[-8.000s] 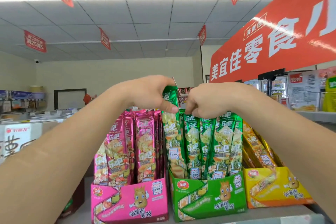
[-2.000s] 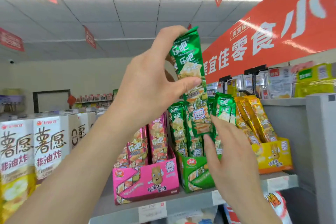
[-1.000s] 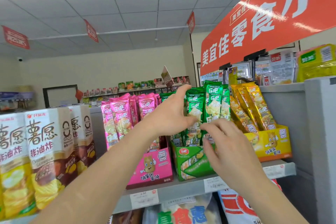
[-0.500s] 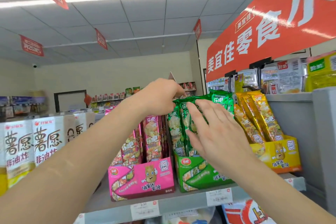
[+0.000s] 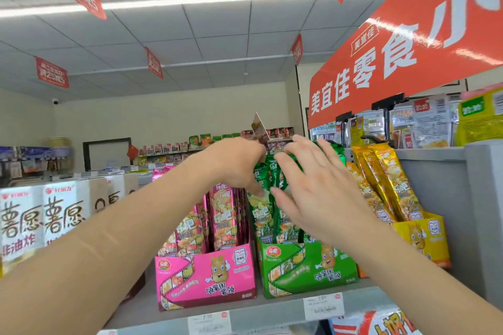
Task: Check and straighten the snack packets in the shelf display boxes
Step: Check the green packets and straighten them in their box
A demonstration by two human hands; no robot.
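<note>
Three display boxes stand side by side on the shelf: a pink box (image 5: pixel 206 277), a green box (image 5: pixel 307 266) and a yellow box (image 5: pixel 424 239). Each holds upright long packets of its own colour. My left hand (image 5: pixel 236 163) is closed over the tops of the green packets (image 5: pixel 261 215), thumb in front and fingers behind them. My right hand (image 5: pixel 313 193) is held flat with fingers spread against the front of the same green packets and hides most of them. The pink packets (image 5: pixel 223 212) stand straight. The yellow packets (image 5: pixel 386 179) lean back to the left.
White snack cartons (image 5: pixel 54 215) fill the shelf to the left. The shelf edge (image 5: pixel 258 315) carries price tags. A grey shelf wall (image 5: pixel 484 198) closes the right side. A red store sign (image 5: pixel 408 49) hangs above, with more packets on a higher shelf (image 5: pixel 430 122).
The green packet that my left hand held up two seconds ago is back among the others in the green box. My right hand has risen and spread flat against the packets.
</note>
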